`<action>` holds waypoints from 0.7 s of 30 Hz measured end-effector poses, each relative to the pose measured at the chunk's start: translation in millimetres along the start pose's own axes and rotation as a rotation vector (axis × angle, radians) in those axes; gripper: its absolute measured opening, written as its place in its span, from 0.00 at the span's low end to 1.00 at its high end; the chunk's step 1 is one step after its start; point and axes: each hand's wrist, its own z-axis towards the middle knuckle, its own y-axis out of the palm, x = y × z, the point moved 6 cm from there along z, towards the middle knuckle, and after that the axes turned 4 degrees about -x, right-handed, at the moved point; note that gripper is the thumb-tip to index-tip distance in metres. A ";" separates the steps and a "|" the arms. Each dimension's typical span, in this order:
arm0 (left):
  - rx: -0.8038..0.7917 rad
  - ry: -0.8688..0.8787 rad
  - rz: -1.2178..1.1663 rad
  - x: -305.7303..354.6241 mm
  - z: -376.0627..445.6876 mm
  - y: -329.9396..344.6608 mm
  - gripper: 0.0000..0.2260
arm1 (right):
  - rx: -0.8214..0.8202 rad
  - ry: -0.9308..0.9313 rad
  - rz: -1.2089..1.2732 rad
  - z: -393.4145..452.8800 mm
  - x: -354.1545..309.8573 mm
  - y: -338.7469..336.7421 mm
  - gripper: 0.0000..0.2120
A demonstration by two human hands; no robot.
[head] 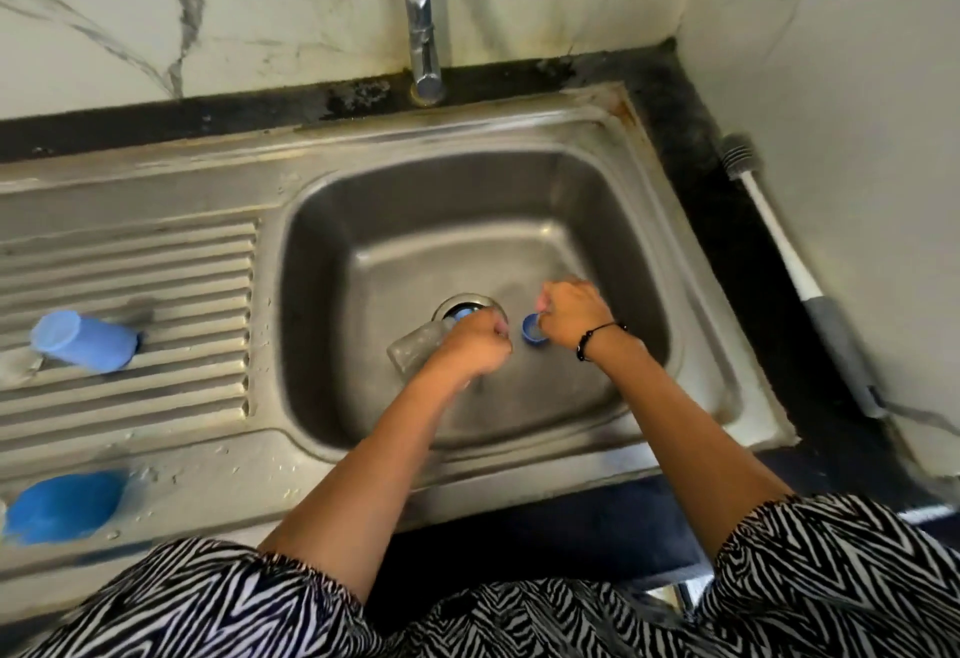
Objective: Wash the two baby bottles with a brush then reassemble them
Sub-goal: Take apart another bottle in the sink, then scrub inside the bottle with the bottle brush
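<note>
At the far left, on the ribbed steel drainboard (156, 262), a pale blue bottle cap (83, 342) lies on its side, its long axis running left to right with the rounded end toward the left edge; a clear blurred piece just beside its lower left cannot be made out. Nearer the counter's front edge a second, deeper blue cap (65, 505) lies blurred on the flat wet steel, close to the frame's left border. Open ribbed surface stretches between these caps and the basin. The stainless sink basin (363, 220) is square with rounded corners, its dull walls giving free room behind and to both sides of the hands; a chrome tap (423, 28) rises from the back rim against marble-patterned wall. Low in the basin, over the round drain (465, 305), the left hand (475, 345) has its fingers curled around a clear bottle (415, 350), which lies tilted, base toward the lower left, neck toward the drain. Just to its right, the right hand (569, 317), a black cord on its wrist, pinches a small blue ring collar (534, 332) with curled fingers, opening facing left and up. Far right, on the dark counter strip against the wall, a bottle brush (800, 272) lies lengthwise, grey bristle head away, white shaft and grey grip toward the person.
</note>
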 end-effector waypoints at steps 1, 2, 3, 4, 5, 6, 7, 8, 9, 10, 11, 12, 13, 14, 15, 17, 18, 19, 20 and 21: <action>0.002 0.019 -0.046 7.2 -1.8 0.0 0.09 | 0.019 -0.005 -0.004 -6.3 1.2 -5.1 0.12; 0.001 0.048 -0.077 18.1 -4.4 -0.5 0.09 | 0.051 -0.008 -0.009 -14.8 4.6 -13.6 0.12; -0.003 0.070 -0.092 28.0 -7.3 -1.1 0.09 | 0.082 -0.009 -0.018 -23.0 7.6 -21.3 0.12; -0.009 0.109 -0.085 42.2 -11.3 -1.6 0.09 | 0.128 0.003 -0.022 -32.5 13.2 -32.0 0.13; -0.010 0.146 -0.082 54.9 -13.5 -1.7 0.09 | 0.172 0.014 -0.023 -41.7 18.7 -42.9 0.13; -0.013 0.186 -0.082 68.3 -17.0 -2.1 0.09 | 0.209 0.028 -0.020 -49.9 25.2 -53.2 0.13; -0.024 0.232 -0.083 84.2 -22.0 -0.1 0.09 | 0.245 0.045 -0.012 -60.4 34.4 -64.4 0.13; -0.032 0.271 -0.082 97.6 -25.0 2.1 0.09 | 0.269 0.064 -0.014 -69.2 43.0 -73.6 0.13; -0.041 0.308 -0.079 113.2 -28.2 5.8 0.07 | 0.294 0.089 -0.025 -77.6 53.9 -83.9 0.13; -0.046 0.338 -0.073 127.4 -32.0 8.8 0.05 | 0.321 0.111 -0.039 -84.7 63.7 -93.2 0.13; -0.049 0.362 -0.067 140.1 -34.2 11.9 0.04 | 0.348 0.134 -0.048 -89.6 73.3 -101.8 0.12; -0.056 0.386 -0.060 154.4 -37.6 17.5 0.04 | 0.371 0.164 -0.053 -96.6 85.2 -110.4 0.12; -0.062 0.401 -0.055 166.0 -40.7 22.7 0.04 | 0.383 0.198 -0.062 -101.7 95.5 -117.7 0.12; -0.067 0.413 -0.054 177.3 -43.1 29.5 0.05 | 0.386 0.234 -0.074 -105.6 107.7 -123.8 0.12; -0.071 0.417 -0.059 186.1 -44.0 35.3 0.05 | 0.384 0.265 -0.088 -107.9 117.6 -128.8 0.12; -0.082 0.417 -0.077 200.5 -43.7 47.8 0.06 | 0.367 0.308 -0.111 -109.3 133.4 -135.2 0.12; -0.089 0.415 -0.085 206.2 -43.1 54.5 0.06 | 0.351 0.325 -0.118 -109.9 138.8 -137.1 0.12; -0.095 0.408 -0.091 211.5 -42.1 62.6 0.06 | 0.333 0.340 -0.129 -110.8 144.5 -138.2 0.13; -0.097 0.398 -0.101 215.7 -41.1 69.1 0.05 | 0.318 0.349 -0.144 -111.2 147.3 -138.9 0.14; -0.096 0.386 -0.110 218.9 -39.6 74.4 0.05 | 0.317 0.348 -0.162 -110.4 148.8 -139.7 0.15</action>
